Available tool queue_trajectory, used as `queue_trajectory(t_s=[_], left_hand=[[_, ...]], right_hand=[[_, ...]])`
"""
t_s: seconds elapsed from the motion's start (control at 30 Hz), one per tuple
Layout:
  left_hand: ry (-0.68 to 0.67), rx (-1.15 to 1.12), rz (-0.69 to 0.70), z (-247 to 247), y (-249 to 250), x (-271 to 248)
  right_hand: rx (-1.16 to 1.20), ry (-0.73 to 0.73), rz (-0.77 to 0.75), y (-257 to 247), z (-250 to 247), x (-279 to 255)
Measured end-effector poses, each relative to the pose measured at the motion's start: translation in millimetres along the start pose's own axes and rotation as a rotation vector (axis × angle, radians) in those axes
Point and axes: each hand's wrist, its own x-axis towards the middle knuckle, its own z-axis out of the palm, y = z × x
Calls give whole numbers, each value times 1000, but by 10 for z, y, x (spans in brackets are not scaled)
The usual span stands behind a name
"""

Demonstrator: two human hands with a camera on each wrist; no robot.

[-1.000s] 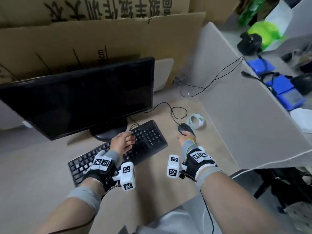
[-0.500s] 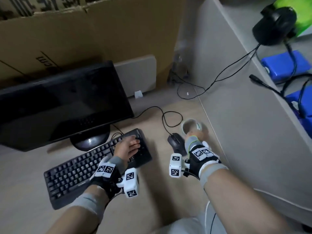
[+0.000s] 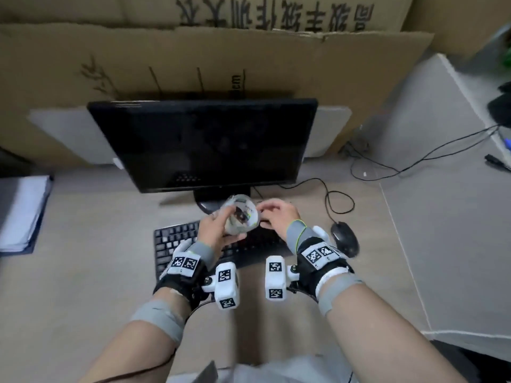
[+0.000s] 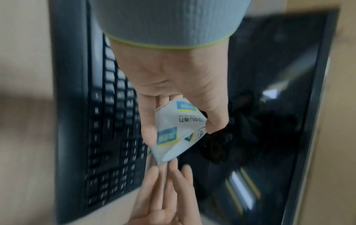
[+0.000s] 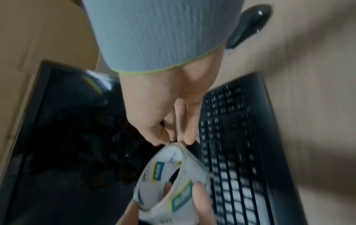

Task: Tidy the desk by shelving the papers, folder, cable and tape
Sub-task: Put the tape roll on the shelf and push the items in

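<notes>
A roll of clear tape with a white printed core is held up over the keyboard, in front of the monitor stand. My left hand grips it, thumb on one side and fingers on the other; the left wrist view shows the same grip on the tape. My right hand hovers just right of the roll with fingers loosely spread. In the right wrist view its fingertips are at the rim of the tape. A folder with papers lies at the desk's left edge.
A black keyboard lies under both hands, with a black monitor behind it. The mouse and its looped cable sit to the right. Cardboard boxes stand at the back and a grey partition on the right.
My right hand lifted the tape from beside the mouse and carried it left. My left hand left the keyboard and took hold of the roll. The head view swung left.
</notes>
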Motion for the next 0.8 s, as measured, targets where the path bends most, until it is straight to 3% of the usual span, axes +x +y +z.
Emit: queue_trajectory(t_s=[0.07,0.2,0.33,0.47,0.63,0.8], left_hand=[[90,-110,-1,-776,130,-145],[221,-156,18,-1528,317,-255],[328,-177,70,-2543,494,-392],[341,-216,33,-3065,362,-463],[646,-372,-6,-3976,265,-550],[690,-394,-57,-4420,320,-506]], right_hand=[[70,-84,68,-89,775,-251],[6,-324,210,-69,1589,-471],[12,-422,186,-101,2582,-738],[-67,-393,206,-28,2998,-719],[-209,-406,320,179,3665,-480],[-284,-310,307,114,4071,-419]])
